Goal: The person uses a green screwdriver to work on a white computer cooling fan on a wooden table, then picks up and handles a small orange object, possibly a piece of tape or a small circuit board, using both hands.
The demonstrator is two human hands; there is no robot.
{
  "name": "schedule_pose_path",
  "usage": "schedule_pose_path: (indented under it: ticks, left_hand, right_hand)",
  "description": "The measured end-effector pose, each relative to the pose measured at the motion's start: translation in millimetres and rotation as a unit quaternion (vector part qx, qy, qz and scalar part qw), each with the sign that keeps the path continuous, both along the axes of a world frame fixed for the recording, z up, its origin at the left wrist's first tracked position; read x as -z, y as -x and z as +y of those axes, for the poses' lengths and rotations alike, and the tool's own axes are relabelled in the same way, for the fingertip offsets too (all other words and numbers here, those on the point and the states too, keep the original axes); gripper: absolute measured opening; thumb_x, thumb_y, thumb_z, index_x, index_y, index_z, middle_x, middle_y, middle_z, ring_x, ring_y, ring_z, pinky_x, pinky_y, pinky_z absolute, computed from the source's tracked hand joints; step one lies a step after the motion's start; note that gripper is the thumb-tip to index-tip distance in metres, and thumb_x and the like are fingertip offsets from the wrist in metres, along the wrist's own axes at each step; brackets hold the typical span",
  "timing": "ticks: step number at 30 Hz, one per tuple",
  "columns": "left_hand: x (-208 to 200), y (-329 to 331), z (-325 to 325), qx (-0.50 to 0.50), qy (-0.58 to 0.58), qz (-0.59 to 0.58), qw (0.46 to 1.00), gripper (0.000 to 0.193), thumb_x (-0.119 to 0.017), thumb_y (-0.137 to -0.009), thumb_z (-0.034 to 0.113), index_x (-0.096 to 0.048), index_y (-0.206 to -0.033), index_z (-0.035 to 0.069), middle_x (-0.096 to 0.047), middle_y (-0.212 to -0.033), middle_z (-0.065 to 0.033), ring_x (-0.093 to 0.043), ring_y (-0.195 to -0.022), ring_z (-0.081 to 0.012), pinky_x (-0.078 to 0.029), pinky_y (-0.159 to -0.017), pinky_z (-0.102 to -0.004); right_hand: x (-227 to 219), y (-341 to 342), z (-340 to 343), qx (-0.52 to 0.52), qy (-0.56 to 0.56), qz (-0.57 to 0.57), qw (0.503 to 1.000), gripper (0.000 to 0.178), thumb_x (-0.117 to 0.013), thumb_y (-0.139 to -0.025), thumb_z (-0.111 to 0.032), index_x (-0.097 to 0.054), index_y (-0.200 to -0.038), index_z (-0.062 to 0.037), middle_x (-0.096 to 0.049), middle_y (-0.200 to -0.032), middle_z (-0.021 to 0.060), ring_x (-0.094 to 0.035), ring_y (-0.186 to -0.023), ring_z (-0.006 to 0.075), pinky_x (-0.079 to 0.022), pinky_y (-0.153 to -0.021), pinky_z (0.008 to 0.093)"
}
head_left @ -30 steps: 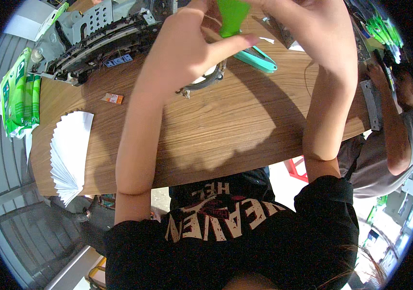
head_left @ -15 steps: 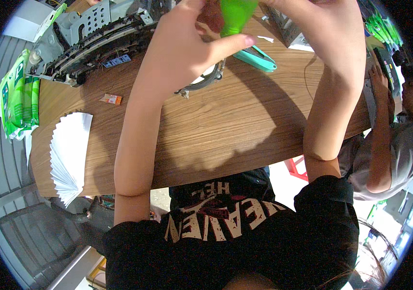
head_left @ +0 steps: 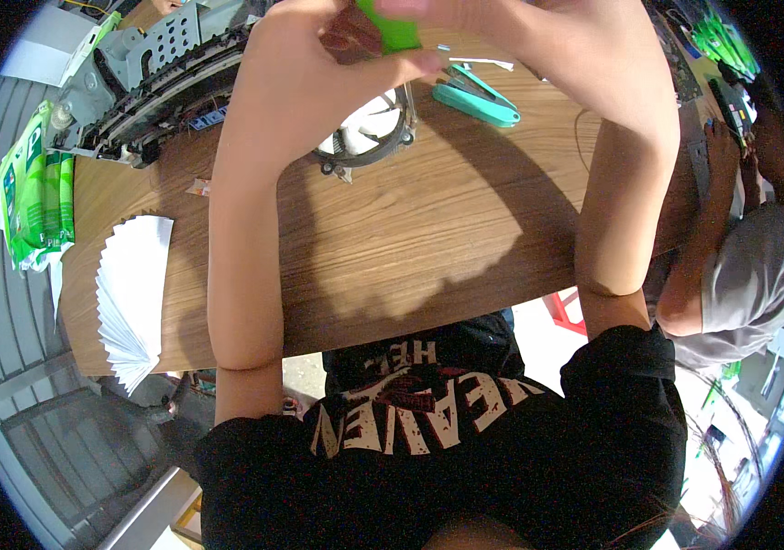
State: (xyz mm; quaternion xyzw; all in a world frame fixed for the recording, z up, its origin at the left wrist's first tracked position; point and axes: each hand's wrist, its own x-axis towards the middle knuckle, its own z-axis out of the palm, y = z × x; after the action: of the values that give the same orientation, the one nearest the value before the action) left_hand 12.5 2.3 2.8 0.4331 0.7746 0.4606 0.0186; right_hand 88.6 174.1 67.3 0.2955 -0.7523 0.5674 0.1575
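While a brown wooden table point(head_left: 428, 220) spreads below us, a grey-and-black metal assembly point(head_left: 149, 60) stands at its far left, our left hand point(head_left: 291, 82) and right hand point(head_left: 575, 46) raised near the top edge of view. Outside our left forearm point(head_left: 247, 247) lies a pleated white paper point(head_left: 135, 289); partly behind the left hand sits a white-bladed fan point(head_left: 373, 128), a teal tool point(head_left: 479, 105) to its right. Smallest, a green piece point(head_left: 394, 32) hangs above the fan, our left thumb and fingers closed on its lower end; whether the right, overlapping it, grips, we cannot tell.
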Motion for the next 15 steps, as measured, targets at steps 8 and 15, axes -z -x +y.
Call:
schedule_pose_path:
  ticks: [8,15]
  left_hand:
    - [-1.9,-2.7,0.3,-0.018,0.009,0.018,1.000,0.029,-0.078,-0.080,0.017,-0.068,-0.098,-0.003,-0.070,-0.085,-0.0036,-0.064,-0.076,-0.0101,-0.050,-0.070,-0.0255]
    - [5.1,3.7,-5.3,0.065,0.013,-0.071,0.995,0.030,-0.070,-0.088,0.017,-0.064,-0.112,0.001,-0.068,-0.099,-0.0029,-0.060,-0.087,-0.0076,-0.047,-0.075,-0.0229]
  right_hand:
    - [-3.8,-9.9,-1.9,0.030,-0.094,-0.003,0.995,0.034,-0.065,-0.087,0.001,-0.054,-0.119,-0.0029,-0.060,-0.093,0.0061,-0.062,-0.079,0.0108,-0.055,-0.061,0.0219]
    - [20.9,34.1,21.4,-0.028,-0.082,0.219,0.972,0.028,-0.068,-0.086,-0.003,-0.051,-0.108,-0.0021,-0.057,-0.095,0.0051,-0.057,-0.083,0.0091,-0.049,-0.070,0.0223]
